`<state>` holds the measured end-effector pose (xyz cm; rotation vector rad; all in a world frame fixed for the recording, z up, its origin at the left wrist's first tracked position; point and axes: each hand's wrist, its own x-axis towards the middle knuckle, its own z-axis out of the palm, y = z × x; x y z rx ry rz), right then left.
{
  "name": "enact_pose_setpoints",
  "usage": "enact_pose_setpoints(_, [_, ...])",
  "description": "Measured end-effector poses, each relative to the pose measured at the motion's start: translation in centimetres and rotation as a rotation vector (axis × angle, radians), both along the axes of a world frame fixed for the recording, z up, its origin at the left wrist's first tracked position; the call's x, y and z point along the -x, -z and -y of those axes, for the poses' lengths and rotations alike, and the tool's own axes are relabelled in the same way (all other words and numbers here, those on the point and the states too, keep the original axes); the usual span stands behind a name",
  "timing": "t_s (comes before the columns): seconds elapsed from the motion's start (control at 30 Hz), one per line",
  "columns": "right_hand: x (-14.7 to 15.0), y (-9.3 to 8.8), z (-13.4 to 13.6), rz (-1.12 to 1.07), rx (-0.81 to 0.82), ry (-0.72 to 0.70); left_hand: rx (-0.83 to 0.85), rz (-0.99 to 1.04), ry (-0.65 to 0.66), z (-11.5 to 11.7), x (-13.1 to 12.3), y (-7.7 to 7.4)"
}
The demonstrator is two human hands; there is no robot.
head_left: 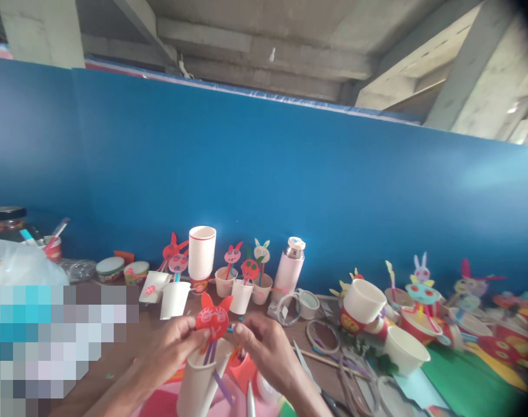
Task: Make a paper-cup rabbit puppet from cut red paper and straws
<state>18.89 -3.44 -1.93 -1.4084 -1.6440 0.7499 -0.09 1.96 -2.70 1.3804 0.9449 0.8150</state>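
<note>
Both hands meet at the near edge of the tabletop [149, 331], with a red paper rabbit [212, 319] held between them. The left hand [171, 350] has its fingers curled in, thumb and fingertips pinched on the rabbit's left edge. The right hand [268, 350] is likewise nearly closed, its fingertips nipping the rabbit's lower right side. The rabbit stands upright with its ears up, just above the rim of a white cup [197, 382]. The cup sits below and between the two hands. Purple straws [211, 352] run down from the rabbit into the cup. Whether the left hand's lower fingers touch the cup's rim cannot be told.

Toward the far edge stands a stack of cups [202, 252], with more small cups holding rabbits on sticks around it. A pale flask [289, 267] stands to the right of these. Further right along the tabletop an upturned white bowl [363, 300] lies among other paper figures. A blue wall [264, 185] rises behind the far edge.
</note>
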Motion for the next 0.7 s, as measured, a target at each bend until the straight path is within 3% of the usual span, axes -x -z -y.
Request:
enact_pose_setpoints(0.23, [1.0, 1.0, -0.6, -0.195, -0.010, 0.006, 0.001, -0.004, 0.102, 1.3, -1.6, 0.4])
enact_pose_setpoints(0.33, [1.4, 1.2, -0.7, -0.217, -0.005, 0.035, 0.012, -0.045, 0.067, 1.8, -2.0, 0.8])
enact_pose_setpoints(0.7, [1.5, 1.1, -0.7, -0.130, -0.004, 0.082, -0.018, -0.013, 0.049, 2.0, -2.7, 2.4])
